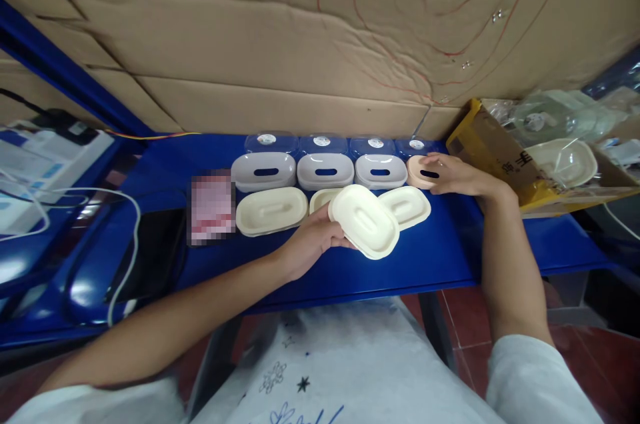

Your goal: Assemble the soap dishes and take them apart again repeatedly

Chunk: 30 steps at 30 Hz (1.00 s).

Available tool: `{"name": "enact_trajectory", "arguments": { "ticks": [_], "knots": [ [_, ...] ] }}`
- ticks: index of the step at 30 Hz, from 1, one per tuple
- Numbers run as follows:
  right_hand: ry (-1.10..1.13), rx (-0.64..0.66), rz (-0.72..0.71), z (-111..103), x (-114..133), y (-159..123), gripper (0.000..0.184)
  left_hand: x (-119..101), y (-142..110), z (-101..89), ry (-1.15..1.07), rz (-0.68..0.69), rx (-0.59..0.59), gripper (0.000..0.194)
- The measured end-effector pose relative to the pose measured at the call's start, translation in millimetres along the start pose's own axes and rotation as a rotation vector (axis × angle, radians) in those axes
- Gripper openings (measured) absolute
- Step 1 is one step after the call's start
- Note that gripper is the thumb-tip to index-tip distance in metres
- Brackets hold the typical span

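My left hand (320,237) grips a cream oval tray (367,221) with a raised ridge, tilted above the table. My right hand (447,174) is closed around the right side of a peach oval tray (419,172) with a slot, partly hidden by the fingers. To its left stand three pale grey slotted oval trays, the nearest of them a grey tray (381,161). Cream oval pieces lie in front: one at the left (273,209), a partly covered one (320,197), and another at the right (411,205).
Behind the row stand several clear lids (320,143) with round stickers. A cardboard box (493,151) with plastic-wrapped items sits at the right. A blurred pink packet (212,207) lies left. White cables (133,251) and a black flat object (145,254) are further left.
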State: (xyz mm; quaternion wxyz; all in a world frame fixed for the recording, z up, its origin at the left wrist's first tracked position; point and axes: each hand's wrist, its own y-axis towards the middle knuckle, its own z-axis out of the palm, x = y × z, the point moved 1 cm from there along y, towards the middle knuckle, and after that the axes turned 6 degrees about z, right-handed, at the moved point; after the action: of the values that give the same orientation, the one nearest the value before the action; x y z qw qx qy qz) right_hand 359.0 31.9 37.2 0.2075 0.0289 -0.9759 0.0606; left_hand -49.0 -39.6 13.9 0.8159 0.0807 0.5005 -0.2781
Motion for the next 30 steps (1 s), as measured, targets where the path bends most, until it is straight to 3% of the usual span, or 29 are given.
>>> {"name": "enact_trajectory", "arguments": {
  "ticks": [2,5,10,12,15,17,19,23,26,28,30],
  "knots": [
    [-0.028,0.018,0.03,-1,6,-4,0.078,0,0,-0.1,-0.002,0.004,0.004,0.05],
    [-0.068,-0.034,-0.002,-6,23,-13,0.069,1,0,-0.6,-0.001,0.005,0.011,0.052],
    [0.06,-0.253,-0.276,-5,79,-42,0.062,4,0,-1.8,-0.013,0.01,0.023,0.068],
    [0.132,-0.181,-0.412,9,107,-56,0.073,4,0,-1.0,-0.028,0.009,0.038,0.074],
    [0.131,-0.007,-0.564,39,145,-74,0.105,5,0,1.0,-0.049,0.029,0.102,0.079],
    [0.104,0.055,-0.591,56,163,-81,0.117,6,0,1.3,-0.058,0.04,0.146,0.083],
    [0.085,0.077,-0.582,63,170,-83,0.115,8,0,-0.3,-0.052,0.042,0.186,0.084],
    [0.065,-0.026,-0.529,36,149,-83,0.106,14,-3,-5.3,0.182,0.184,0.327,0.069],
    [0.032,-0.159,-0.432,3,107,-92,0.11,17,-9,-3.7,0.719,0.513,0.431,0.057],
    [0.01,-0.134,-0.351,-8,76,-103,0.108,19,-15,2.3,1.104,0.728,0.554,0.052],
    [-0.002,-0.041,-0.274,-9,46,-118,0.103,22,-20,10.4,1.355,0.875,0.657,0.044]
  ]
}}
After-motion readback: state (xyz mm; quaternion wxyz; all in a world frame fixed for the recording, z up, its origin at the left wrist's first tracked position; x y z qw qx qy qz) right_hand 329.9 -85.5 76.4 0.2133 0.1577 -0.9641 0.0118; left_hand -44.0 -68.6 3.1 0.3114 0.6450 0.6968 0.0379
